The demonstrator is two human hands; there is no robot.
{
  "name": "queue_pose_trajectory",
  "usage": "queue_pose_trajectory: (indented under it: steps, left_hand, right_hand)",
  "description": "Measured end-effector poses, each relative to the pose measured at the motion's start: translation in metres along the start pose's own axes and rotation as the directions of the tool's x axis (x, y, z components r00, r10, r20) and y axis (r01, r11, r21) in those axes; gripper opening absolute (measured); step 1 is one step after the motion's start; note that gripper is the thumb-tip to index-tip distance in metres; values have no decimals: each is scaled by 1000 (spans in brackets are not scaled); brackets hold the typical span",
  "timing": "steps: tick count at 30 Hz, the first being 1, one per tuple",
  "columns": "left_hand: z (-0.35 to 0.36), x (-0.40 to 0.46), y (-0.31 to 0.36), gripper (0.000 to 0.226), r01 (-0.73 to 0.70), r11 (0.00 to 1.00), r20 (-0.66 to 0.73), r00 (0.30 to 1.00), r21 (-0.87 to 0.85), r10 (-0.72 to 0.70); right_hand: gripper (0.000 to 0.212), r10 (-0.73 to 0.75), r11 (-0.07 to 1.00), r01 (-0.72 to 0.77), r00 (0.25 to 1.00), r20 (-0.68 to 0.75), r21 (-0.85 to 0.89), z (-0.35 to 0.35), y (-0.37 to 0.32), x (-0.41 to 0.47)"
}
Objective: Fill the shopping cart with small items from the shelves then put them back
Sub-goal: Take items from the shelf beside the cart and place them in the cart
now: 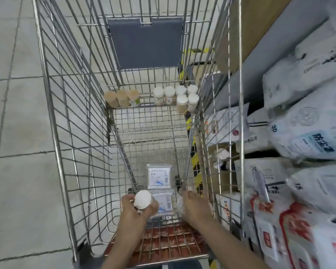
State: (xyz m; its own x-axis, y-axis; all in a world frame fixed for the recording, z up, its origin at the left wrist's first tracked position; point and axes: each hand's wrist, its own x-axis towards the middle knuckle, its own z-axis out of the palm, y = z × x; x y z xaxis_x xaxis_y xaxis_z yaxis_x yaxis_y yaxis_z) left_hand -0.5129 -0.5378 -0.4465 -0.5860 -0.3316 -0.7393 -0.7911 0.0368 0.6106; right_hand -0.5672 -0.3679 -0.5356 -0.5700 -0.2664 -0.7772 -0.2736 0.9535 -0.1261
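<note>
I look down into a wire shopping cart (52, 121). My left hand (132, 209) grips a white-capped jar (143, 199) low at the cart's near end. My right hand (195, 205) curls round another white jar (180, 205) close to the right wall; most of that jar is hidden. Between the hands lie two flat clear packs with blue-printed labels (159, 178). At the far end stand three tan-lidded jars (121, 98) on the left and several white-capped jars (177, 97) on the right.
Shelves on the right hold white bags (308, 133) and red-and-white packs (279, 230), pressed close to the cart's right wall. A grey flap (145, 43) hangs on the cart's far wall. Grey tiled floor (14, 133) lies to the left.
</note>
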Motion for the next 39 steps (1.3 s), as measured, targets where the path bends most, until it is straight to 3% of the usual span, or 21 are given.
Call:
queue_pose_trajectory:
  steps: [7, 11, 16, 25, 31, 39]
  left_hand:
    - [6, 41, 9, 50, -12, 1000, 60, 998, -19, 13]
    - [12, 80, 36, 44, -108, 993, 66, 992, 50, 105]
    - [29, 140, 80, 52, -228, 968, 65, 973, 102, 222]
    - [62, 229, 127, 55, -299, 912, 9, 951, 279, 309]
    - [90, 278, 156, 51, -369, 790, -21, 901, 490, 433]
    - [111, 320, 169, 56, -343, 820, -39, 914, 458, 404]
  right_hand:
    - [82, -32, 999, 33, 996, 78, -5, -1, 7, 3]
    - [66, -26, 999, 24, 998, 50, 40, -3, 14, 3]
    - [62, -28, 997, 24, 998, 55, 76, -6, 15, 4]
    - [38, -14, 968, 47, 991, -131, 248, -24, 7, 16]
    - [23, 51, 894, 55, 973, -223, 444, -33, 16, 33]
    - [26, 138, 838, 32, 953, -268, 545, -34, 25, 48]
